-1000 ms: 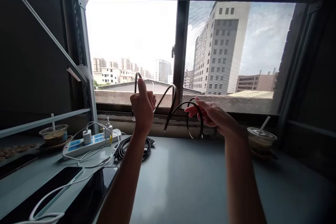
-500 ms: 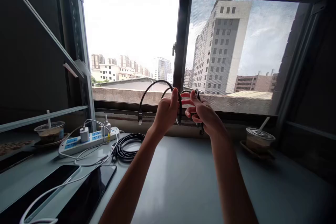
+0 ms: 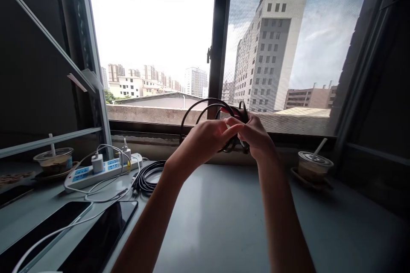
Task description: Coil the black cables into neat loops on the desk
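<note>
A black cable (image 3: 207, 101) is bent into loose loops above the desk, in front of the window sill. My left hand (image 3: 213, 134) is closed on it, its fingers reaching across to the right hand. My right hand (image 3: 254, 132) grips gathered loops of the same cable, some of which stick up above its fingers. The two hands meet, thumbs close together. Parts of the cable hang below the fingers, and the plug end is hidden behind my left hand.
A coiled black cable (image 3: 145, 181) lies left of my left forearm, beside a white power strip (image 3: 105, 172) with chargers. Two dark-screened devices, one a tablet (image 3: 102, 234), lie front left. Lidded drink cups stand at left (image 3: 54, 162) and right (image 3: 315, 165).
My left hand has moved right and turned over to meet the right hand, carrying its cable loops along. My right hand's fingers have closed around the cable. The view has shifted slightly.
</note>
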Action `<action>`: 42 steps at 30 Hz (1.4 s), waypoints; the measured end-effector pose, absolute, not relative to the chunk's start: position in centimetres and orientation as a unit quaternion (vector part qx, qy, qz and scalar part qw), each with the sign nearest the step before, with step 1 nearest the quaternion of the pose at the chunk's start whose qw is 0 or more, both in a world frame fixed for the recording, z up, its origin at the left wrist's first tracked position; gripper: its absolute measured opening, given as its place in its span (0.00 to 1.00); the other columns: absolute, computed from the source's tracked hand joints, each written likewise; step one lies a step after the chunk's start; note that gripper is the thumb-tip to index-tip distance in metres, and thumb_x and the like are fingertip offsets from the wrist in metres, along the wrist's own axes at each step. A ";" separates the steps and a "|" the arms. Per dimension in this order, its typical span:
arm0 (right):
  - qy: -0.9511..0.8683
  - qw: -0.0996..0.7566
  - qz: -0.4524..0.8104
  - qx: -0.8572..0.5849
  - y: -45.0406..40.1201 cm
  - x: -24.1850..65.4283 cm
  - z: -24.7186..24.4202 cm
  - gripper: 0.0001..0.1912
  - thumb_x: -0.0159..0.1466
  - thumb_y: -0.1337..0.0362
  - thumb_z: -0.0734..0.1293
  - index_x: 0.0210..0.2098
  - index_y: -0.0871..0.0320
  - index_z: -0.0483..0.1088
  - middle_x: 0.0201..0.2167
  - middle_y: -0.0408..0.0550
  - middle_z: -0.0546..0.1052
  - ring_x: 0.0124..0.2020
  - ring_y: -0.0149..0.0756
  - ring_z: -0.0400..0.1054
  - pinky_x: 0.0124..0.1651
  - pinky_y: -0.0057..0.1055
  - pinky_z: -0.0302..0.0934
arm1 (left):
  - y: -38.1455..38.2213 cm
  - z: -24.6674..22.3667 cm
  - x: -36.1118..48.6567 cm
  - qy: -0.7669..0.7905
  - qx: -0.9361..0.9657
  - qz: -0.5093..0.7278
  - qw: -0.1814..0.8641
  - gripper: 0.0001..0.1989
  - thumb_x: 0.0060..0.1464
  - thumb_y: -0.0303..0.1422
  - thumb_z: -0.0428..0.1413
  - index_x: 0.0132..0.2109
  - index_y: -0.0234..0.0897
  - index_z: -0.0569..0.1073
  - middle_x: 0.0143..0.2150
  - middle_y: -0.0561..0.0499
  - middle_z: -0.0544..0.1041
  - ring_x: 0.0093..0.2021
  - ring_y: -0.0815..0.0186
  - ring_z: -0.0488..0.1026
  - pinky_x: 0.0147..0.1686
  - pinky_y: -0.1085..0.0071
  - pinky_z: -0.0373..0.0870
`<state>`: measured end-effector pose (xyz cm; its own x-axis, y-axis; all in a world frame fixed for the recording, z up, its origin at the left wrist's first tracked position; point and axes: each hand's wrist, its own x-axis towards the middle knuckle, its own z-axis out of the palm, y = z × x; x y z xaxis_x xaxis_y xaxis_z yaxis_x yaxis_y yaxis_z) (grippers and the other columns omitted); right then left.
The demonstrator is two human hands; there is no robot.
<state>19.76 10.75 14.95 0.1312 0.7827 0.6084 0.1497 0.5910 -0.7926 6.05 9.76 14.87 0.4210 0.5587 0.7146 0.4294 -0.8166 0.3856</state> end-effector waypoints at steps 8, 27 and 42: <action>-0.611 0.681 0.003 -0.404 10.4 20.3 15.0 0.05 0.51 0.65 0.65 0.23 0.59 0.72 0.22 0.45 0.72 0.26 0.32 0.64 0.31 0.28 0.59 | 10.1 15.5 4.6 0.246 0.778 0.571 -0.091 0.32 0.41 0.40 0.63 0.55 0.46 0.64 0.51 0.48 0.68 0.52 0.55 0.64 0.51 0.57 0.62; -0.672 0.644 0.068 -0.359 10.2 20.3 15.2 0.10 0.57 0.60 0.64 0.34 0.58 0.74 0.23 0.42 0.70 0.23 0.28 0.62 0.27 0.26 0.58 | 12.6 14.8 6.1 0.267 0.531 0.728 0.342 0.21 0.48 0.33 0.55 0.16 0.39 0.51 0.09 0.62 0.49 0.09 0.79 0.45 0.11 0.74 0.41; -0.725 0.492 0.167 -0.452 6.9 21.9 15.3 0.23 0.50 0.47 0.70 0.37 0.59 0.75 0.20 0.43 0.70 0.21 0.28 0.62 0.19 0.23 0.52 | 11.4 16.0 4.8 0.237 0.486 0.689 0.482 0.24 0.48 0.28 0.57 0.15 0.36 0.50 0.09 0.62 0.48 0.10 0.83 0.44 0.13 0.76 0.39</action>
<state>21.94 6.90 15.32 -0.1074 0.8198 0.5625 0.4919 0.5355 -0.6865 4.79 11.40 15.97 -0.0633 0.8950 0.4415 -0.4332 -0.4232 0.7958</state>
